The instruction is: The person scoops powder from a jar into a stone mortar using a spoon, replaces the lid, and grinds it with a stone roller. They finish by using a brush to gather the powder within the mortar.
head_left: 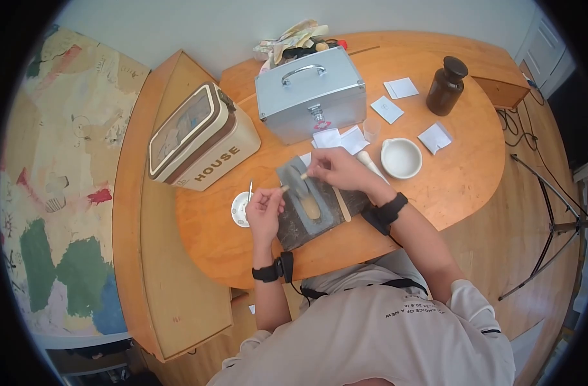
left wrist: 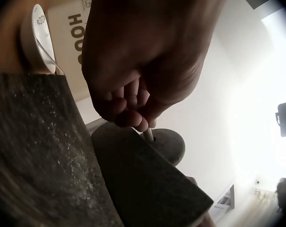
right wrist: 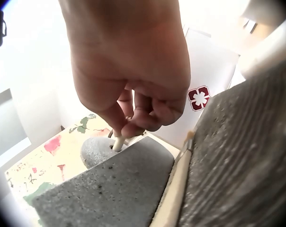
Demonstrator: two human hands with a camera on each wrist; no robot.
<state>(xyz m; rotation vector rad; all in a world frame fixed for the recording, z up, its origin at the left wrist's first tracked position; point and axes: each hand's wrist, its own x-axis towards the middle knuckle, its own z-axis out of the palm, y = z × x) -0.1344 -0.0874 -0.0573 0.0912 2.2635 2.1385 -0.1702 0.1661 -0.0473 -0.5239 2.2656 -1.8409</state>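
Observation:
A grey stone trough with light-brown material in its hollow stands on a dark slab. Within the trough is a round stone wheel, also seen in the right wrist view, with a pale wooden rod through its centre. My left hand pinches one rod end between thumb and fingers. On the other side, my right hand pinches the opposite end. A flat wooden-handled brush lies beside the trough, on the right hand's side.
Left of the slab is a small white dish with a spoon. A cream case and silver case stand behind. Toward the right are a pestle, white mortar, paper packets, clear cup and brown bottle.

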